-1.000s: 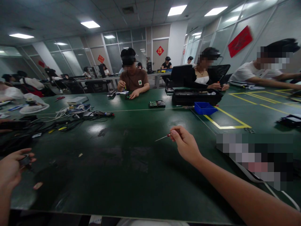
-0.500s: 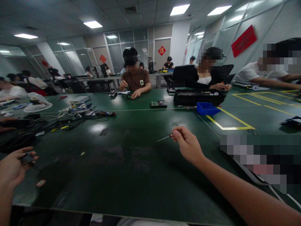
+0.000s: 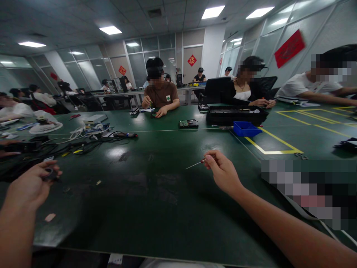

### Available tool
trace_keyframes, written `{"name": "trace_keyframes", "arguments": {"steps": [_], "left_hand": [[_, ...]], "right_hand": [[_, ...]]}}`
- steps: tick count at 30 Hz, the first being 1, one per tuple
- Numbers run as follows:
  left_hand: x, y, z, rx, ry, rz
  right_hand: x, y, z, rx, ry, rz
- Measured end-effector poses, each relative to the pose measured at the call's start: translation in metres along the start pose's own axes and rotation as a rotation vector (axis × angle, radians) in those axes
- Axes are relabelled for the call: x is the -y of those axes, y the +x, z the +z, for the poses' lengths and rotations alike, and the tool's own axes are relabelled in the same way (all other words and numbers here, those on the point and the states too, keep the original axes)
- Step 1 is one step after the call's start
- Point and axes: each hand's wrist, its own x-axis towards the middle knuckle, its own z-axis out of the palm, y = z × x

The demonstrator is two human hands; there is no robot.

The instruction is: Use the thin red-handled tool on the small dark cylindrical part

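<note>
Over the green table (image 3: 134, 208), my right hand (image 3: 223, 171) is closed around the handle of a screwdriver (image 3: 193, 165). Its thin metal shaft points left and slightly down; a bit of red shows at the fingers, which hide most of the handle. My left hand (image 3: 32, 184) is raised at the left, its fingers curled on a small dark part with a rounded grey face (image 3: 50, 174). What kind of part it is I cannot make out. A small pale scrap (image 3: 50, 217) lies on the table below that hand.
Black cables (image 3: 78, 149) and connectors heap at the left, near another person's hand (image 3: 9, 149). Farther back are a circuit-board unit (image 3: 188, 123), a blue bin (image 3: 245, 128) and a long black casing (image 3: 237, 115). A co-worker (image 3: 161, 93) sits opposite. Yellow tape (image 3: 279, 152) marks the right side.
My left hand has moved right and a little up, farther into view, with the small dark part still in its fingers. My right hand and the screwdriver are practically still.
</note>
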Motion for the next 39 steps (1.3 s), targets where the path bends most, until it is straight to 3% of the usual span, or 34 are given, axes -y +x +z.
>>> {"name": "trace_keyframes", "arguments": {"steps": [5,9,14,18,22,26,32,39], "left_hand": [[-0.032,-0.038,0.068,0.214,-0.224,-0.064],[-0.040,-0.079,0.131,0.458,-0.305,0.009],[-0.041,-0.138,0.201,0.739,-0.233,0.017],[-0.041,-0.183,0.237,0.881,-0.082,0.092],[-0.029,-0.211,0.261,0.969,-0.052,0.158],[-0.006,-0.214,0.274,1.012,0.029,0.251],[0.024,-0.201,0.271,1.052,0.203,0.491],[0.034,-0.203,0.271,1.054,0.261,0.669]], "right_hand": [[-0.002,-0.001,0.001,0.016,-0.007,0.001],[-0.006,0.000,0.002,0.017,-0.009,0.003],[-0.007,0.000,0.003,0.038,-0.007,0.019],[-0.004,-0.001,0.001,0.074,-0.038,0.051],[-0.001,-0.002,0.002,0.089,-0.048,0.056],[-0.003,-0.002,0.004,0.088,-0.081,0.028],[-0.002,-0.002,0.007,0.117,-0.117,0.028],[0.001,-0.004,0.003,0.045,-0.125,-0.016]]}}
